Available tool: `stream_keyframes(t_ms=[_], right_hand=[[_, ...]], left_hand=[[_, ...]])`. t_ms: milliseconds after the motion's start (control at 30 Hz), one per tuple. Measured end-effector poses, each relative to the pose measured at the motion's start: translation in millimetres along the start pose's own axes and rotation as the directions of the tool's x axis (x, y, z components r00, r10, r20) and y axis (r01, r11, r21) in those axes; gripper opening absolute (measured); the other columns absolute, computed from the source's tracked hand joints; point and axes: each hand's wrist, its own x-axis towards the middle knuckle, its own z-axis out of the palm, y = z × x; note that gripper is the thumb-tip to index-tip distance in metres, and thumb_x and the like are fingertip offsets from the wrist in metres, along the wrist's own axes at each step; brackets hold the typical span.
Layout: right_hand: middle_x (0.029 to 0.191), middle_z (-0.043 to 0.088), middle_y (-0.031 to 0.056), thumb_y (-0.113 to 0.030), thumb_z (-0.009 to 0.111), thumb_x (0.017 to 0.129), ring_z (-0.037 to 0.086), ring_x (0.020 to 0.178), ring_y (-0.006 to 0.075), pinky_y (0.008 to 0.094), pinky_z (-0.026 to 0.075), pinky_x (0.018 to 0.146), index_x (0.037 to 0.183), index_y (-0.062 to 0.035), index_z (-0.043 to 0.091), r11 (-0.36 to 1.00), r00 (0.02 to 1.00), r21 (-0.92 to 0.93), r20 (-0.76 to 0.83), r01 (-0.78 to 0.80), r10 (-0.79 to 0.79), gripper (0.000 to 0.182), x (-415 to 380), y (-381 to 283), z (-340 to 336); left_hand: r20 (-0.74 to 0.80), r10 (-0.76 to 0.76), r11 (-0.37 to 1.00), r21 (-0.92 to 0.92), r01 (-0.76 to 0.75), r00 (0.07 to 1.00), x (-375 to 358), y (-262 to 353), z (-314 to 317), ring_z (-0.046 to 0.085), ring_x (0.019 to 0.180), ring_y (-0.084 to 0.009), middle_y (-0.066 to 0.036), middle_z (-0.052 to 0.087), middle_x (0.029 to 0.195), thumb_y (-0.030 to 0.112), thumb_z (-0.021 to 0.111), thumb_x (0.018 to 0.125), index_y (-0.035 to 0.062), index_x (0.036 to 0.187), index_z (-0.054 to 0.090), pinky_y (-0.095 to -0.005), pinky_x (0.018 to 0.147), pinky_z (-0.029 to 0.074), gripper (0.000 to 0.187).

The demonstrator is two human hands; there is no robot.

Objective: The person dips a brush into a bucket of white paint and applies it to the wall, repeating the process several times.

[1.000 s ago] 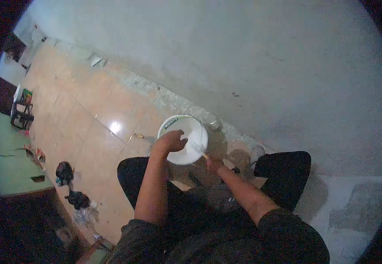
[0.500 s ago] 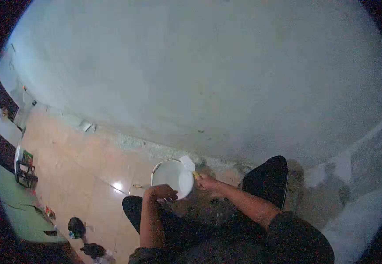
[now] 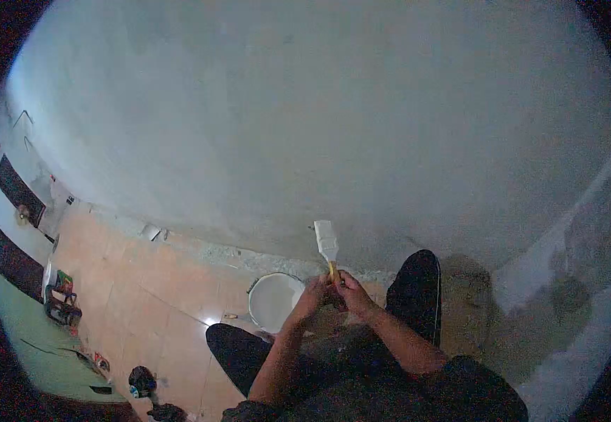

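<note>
A paintbrush (image 3: 326,240) with white-coated bristles and a yellow handle points up toward the wall. My right hand (image 3: 353,293) is closed around its handle. My left hand (image 3: 312,297) has its fingers closed on the same handle from the other side, close against my right hand. Just left of my hands a white bucket (image 3: 252,310) stands on the floor with pale liquid inside. My left forearm covers part of its right side.
A large pale wall (image 3: 305,126) rises in front of me. My knees are bent on either side. On the tiled floor (image 3: 137,281) lie a small tool (image 3: 232,316) by the bucket and a dark bundle (image 3: 142,380) at lower left. A dark chair (image 3: 63,307) stands at far left.
The brush has moved from the bucket's right rim to upright in front of me. My left hand has left the bucket's near rim and come to the handle. The view has shifted slightly.
</note>
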Motion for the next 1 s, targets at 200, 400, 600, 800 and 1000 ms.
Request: stream_keyframes(t_ms=[200, 400, 600, 800, 1000], right_hand=[[0.076, 0.048, -0.0028, -0.024, 0.040, 0.099, 0.044, 0.061, 0.0059, 0.0233, 0.038, 0.050, 0.109, -0.0081, 0.046, 0.966, 0.983, -0.209, -0.062, 0.155, -0.171, 0.020, 0, -1, -6], [0.096, 0.051, 0.0033, -0.017, 0.046, 0.096, 0.051, 0.083, 0.0140, 0.0294, 0.045, 0.075, 0.117, -0.0032, 0.043, 0.952, 0.956, -0.116, -0.039, 0.284, -0.290, 0.025, 5, 32, -29], [0.089, 0.053, 0.0033, -0.027, 0.045, 0.097, 0.048, 0.072, 0.0102, 0.0243, 0.042, 0.066, 0.119, -0.0049, 0.044, 0.956, 0.960, 0.085, -0.010, 0.280, -0.281, 0.031, -7, -11, -43], [0.083, 0.051, 0.0016, -0.030, 0.038, 0.099, 0.043, 0.064, 0.0084, 0.0223, 0.037, 0.056, 0.112, -0.0058, 0.049, 0.982, 0.976, 0.123, -0.184, 0.143, -0.119, 0.030, 10, -15, -65], [0.080, 0.049, -0.0009, -0.013, 0.053, 0.091, 0.044, 0.065, 0.0078, 0.0209, 0.038, 0.058, 0.108, -0.0093, 0.048, 0.954, 0.980, 0.281, -0.189, 0.106, -0.053, 0.018, 31, -32, -61]], left_hand=[[-0.159, 0.159, 0.947, 0.303, -0.105, 0.974, 13, 6, 24, 0.054, 0.095, -0.0188, -0.011, 0.060, 0.107, 0.036, 0.042, 0.096, 0.0002, 0.121, 0.050, -0.0319, 0.084, 0.044, 0.044], [-0.166, -0.076, 0.981, 0.165, 0.103, 0.983, -2, 52, 44, 0.055, 0.099, -0.0201, -0.012, 0.059, 0.109, 0.039, 0.040, 0.096, -0.0005, 0.123, 0.048, -0.0324, 0.086, 0.045, 0.048], [-0.036, -0.169, 0.973, 0.155, 0.173, 0.985, -6, 54, 25, 0.053, 0.109, -0.0223, -0.013, 0.055, 0.118, 0.033, 0.040, 0.097, -0.0002, 0.123, 0.049, -0.0342, 0.094, 0.040, 0.043], [-0.042, -0.062, 0.938, 0.338, 0.073, 0.997, 4, 33, -13, 0.057, 0.101, -0.0207, -0.012, 0.060, 0.110, 0.029, 0.040, 0.098, 0.0005, 0.121, 0.050, -0.0328, 0.089, 0.043, 0.038], [-0.197, 0.107, 0.967, 0.247, -0.056, 0.975, 36, 5, -39, 0.056, 0.100, -0.0177, -0.010, 0.061, 0.106, 0.023, 0.040, 0.098, 0.0007, 0.115, 0.054, -0.0305, 0.084, 0.044, 0.031]])
